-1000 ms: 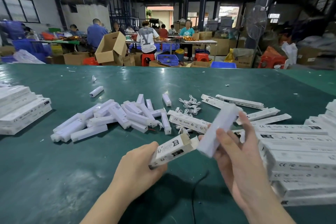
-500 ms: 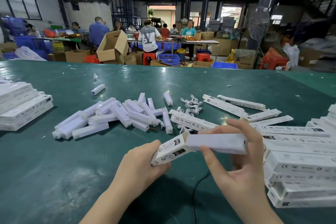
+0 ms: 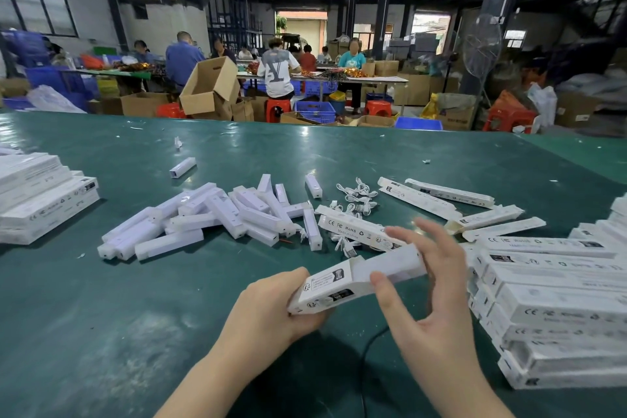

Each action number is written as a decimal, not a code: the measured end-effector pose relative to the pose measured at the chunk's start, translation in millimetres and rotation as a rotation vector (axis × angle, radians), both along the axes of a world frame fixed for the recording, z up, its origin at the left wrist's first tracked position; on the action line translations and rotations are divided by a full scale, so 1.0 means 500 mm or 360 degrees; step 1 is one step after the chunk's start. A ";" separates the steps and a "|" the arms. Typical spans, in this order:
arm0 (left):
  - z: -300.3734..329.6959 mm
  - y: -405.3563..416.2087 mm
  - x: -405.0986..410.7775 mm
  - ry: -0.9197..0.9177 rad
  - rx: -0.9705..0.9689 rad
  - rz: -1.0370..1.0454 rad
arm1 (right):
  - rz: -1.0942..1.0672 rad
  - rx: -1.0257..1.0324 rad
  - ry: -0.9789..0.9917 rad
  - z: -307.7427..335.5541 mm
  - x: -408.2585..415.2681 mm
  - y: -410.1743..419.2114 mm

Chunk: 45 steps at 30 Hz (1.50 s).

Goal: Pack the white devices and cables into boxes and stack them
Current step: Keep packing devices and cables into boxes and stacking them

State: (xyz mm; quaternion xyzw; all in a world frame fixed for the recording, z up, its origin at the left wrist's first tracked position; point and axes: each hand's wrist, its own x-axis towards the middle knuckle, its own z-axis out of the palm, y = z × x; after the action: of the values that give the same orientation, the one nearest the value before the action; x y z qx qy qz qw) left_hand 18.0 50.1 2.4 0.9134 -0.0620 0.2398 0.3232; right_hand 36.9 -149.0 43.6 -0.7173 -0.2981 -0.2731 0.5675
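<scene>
Green table (image 3: 101, 332) bearing plain white devices (image 3: 217, 214) and white cables (image 3: 359, 195) mid-surface. Boxes (image 3: 559, 309) at right edge: white with black and grey print, as is the held box (image 3: 325, 287). Stack (image 3: 44, 200) at left edge: white, print apparently grey.

A green table (image 3: 142, 299) has a smooth, slightly glossy covering that throws back pale glare from the ceiling lights, with dull scuffed patches near the front edge. The loose white devices (image 3: 217, 214) look like smooth, matt plastic. The small white box (image 3: 325, 288) is thin printed cardboard with a faint sheen, black markings on its face, and the white device (image 3: 390, 266) sliding from it is satin-smooth plastic. Stacked boxes (image 3: 556, 309) share the same coated card. The white cables (image 3: 356, 195) look rubbery and soft. Beyond, brown cartons (image 3: 210, 85) are plain, matt corrugated cardboard.
</scene>
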 end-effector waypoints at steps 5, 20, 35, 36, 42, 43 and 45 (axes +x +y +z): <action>0.000 -0.003 0.000 -0.0003 0.0025 0.0005 | 0.0101 0.0000 0.0143 0.001 0.000 -0.004; 0.017 -0.002 0.005 0.0019 -0.0116 0.0588 | -0.0179 -0.1290 0.0613 -0.044 0.115 0.040; 0.020 0.010 0.005 0.0060 0.0007 0.0674 | -0.0248 -0.1820 0.0091 -0.047 0.132 0.099; 0.021 0.008 0.004 0.0066 -0.0032 0.0667 | -0.0211 -0.1768 0.0098 -0.049 0.118 0.087; 0.031 -0.004 -0.011 0.0081 -0.0536 0.0226 | 0.0089 -0.1138 0.0305 -0.058 0.045 0.045; 0.033 -0.008 -0.013 0.0112 -0.0576 0.0159 | 0.0111 -0.0995 0.0343 -0.057 0.036 0.046; 0.037 -0.014 -0.015 0.0172 -0.0584 0.0109 | 0.0079 -0.0698 0.0430 -0.056 0.024 0.050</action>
State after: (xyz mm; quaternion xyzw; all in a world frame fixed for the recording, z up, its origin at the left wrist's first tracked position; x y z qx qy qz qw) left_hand 10.5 42.9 21.1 0.8523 0.0313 0.2087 0.4787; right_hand 48.8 -123.8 15.7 -0.8456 -0.2892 -0.0896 0.4397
